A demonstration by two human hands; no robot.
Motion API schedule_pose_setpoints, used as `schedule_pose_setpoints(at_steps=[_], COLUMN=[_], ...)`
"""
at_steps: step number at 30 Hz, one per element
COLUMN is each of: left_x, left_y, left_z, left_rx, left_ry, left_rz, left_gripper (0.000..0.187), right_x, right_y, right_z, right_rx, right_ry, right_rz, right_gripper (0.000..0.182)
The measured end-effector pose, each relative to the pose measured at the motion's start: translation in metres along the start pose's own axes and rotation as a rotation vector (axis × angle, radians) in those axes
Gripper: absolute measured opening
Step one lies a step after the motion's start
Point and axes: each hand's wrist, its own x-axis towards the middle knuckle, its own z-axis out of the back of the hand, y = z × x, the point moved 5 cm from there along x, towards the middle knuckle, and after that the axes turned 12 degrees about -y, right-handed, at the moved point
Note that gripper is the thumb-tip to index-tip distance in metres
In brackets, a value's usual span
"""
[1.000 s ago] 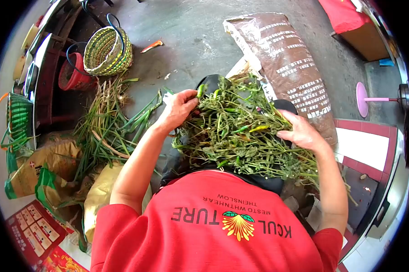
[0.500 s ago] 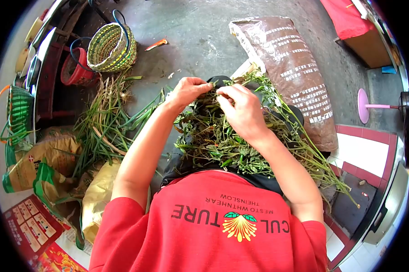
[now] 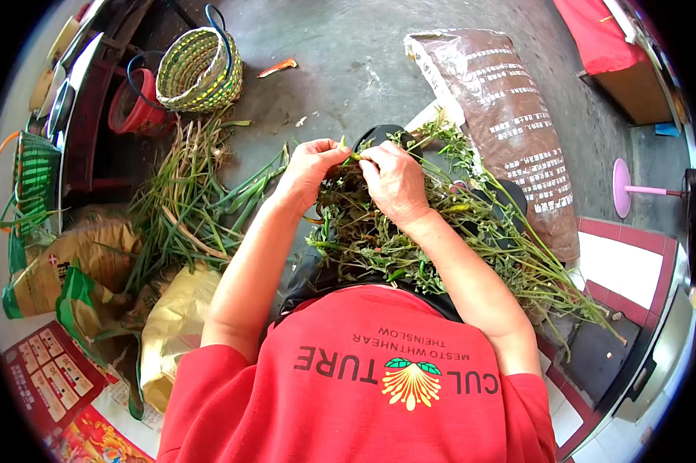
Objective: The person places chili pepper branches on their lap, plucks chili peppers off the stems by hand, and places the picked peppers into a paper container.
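Note:
Pulled chili pepper plants, with wilted leaves and a few slender green peppers, lie heaped across my lap. Over the far edge of the heap, my left hand and my right hand meet almost fingertip to fingertip. Between them is a small yellow-green chili pepper. Thumb and fingers of my left hand are closed on its left end, where a pale tip pokes up. My right hand pinches the other end; its curled fingers partly hide it.
Spring onions lie on the floor at left, near a woven basket and a red bucket. Yellow sacks stand closer at left. A brown printed sack lies at right, a pink round-ended object beyond it.
Both hands have come closer together, and a yellow-green pepper now shows between the fingertips. The whole view has shifted slightly.

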Motion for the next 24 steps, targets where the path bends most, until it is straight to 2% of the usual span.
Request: schedule_pose_setpoints(at_steps=[2, 5, 7, 9, 11, 13, 16, 18, 21, 24], left_x=[-0.003, -0.008, -0.027, -0.036, -0.036, -0.026, -0.011, -0.006, -0.003, -0.002], left_y=[0.005, 0.005, -0.001, -0.003, 0.001, 0.007, 0.008, 0.002, -0.004, -0.007], left_z=[-0.003, -0.008, -0.016, -0.015, -0.010, -0.001, 0.001, -0.002, -0.008, -0.010], left_rx=[-0.095, 0.041, 0.211, 0.136, -0.138, -0.117, 0.229, 0.504, 0.602, 0.690], left_ry=[0.004, -0.084, -0.223, -0.326, -0.218, -0.154, -0.113, -0.098, -0.091, -0.069], left_rz=[0.004, -0.316, -0.537, -0.688, -0.443, -0.227, -0.241, -0.301, -0.303, -0.433], left_gripper=[0.010, 0.009, 0.008, 0.009, 0.012, 0.014, 0.014, 0.017, 0.019, 0.020], right_x=[0.000, 0.001, 0.003, 0.009, 0.012, 0.013, 0.008, 0.007, 0.006, 0.005], right_y=[-0.002, -0.010, -0.019, -0.034, -0.043, -0.034, -0.030, -0.027, -0.023, -0.025], right_z=[-0.001, -0.003, -0.007, 0.000, 0.001, 0.002, -0.003, -0.005, -0.005, -0.007], right_rx=[-0.022, -0.006, 0.017, 0.112, 0.088, 0.060, 0.133, 0.037, -0.048, -0.070], right_ry=[0.013, -0.041, -0.099, -0.100, -0.037, 0.018, 0.071, 0.114, 0.162, 0.163], right_rz=[-0.031, -0.137, -0.249, -0.540, -0.507, -0.455, -0.352, -0.288, -0.245, -0.215], right_gripper=[0.008, 0.011, 0.012, 0.015, 0.017, 0.016, 0.012, 0.013, 0.014, 0.015])
